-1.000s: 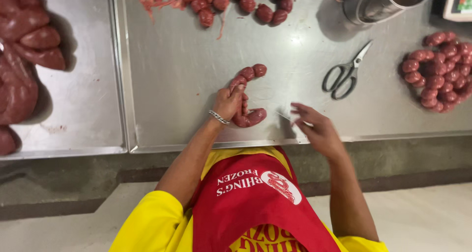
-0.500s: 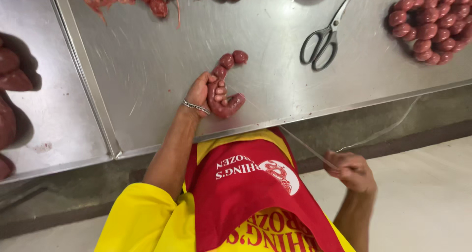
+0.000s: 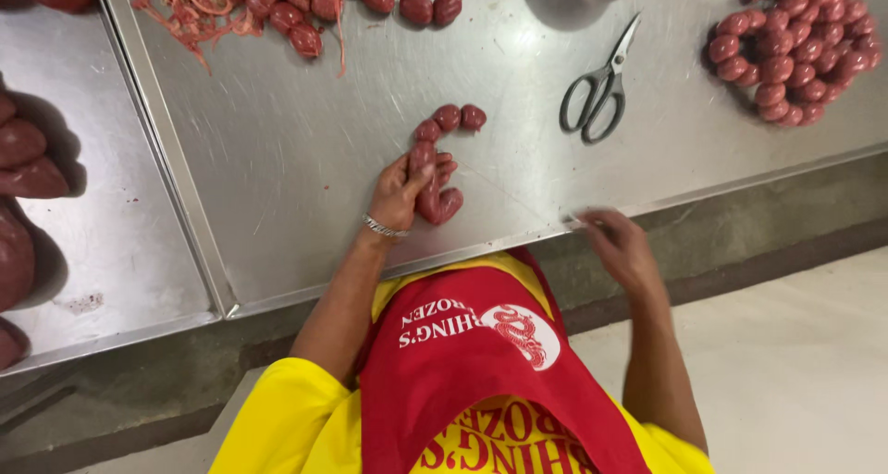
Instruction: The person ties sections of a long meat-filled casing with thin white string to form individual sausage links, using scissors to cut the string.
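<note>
At the frame's lower centre, the left hand (image 3: 400,192) clamps its grip on a sausage string (image 3: 437,160) on the steel surface (image 3: 305,160). The right hand (image 3: 618,245), blurred, grip unclear, hovers at the edge. Scissors (image 3: 599,84) lie beyond, upper right.

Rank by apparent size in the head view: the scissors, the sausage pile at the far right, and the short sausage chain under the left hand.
1. Sausage pile, clearly the largest.
2 and 3. Scissors and sausage chain span about alike; too close to rank, as the left hand hides part of the chain.
</note>
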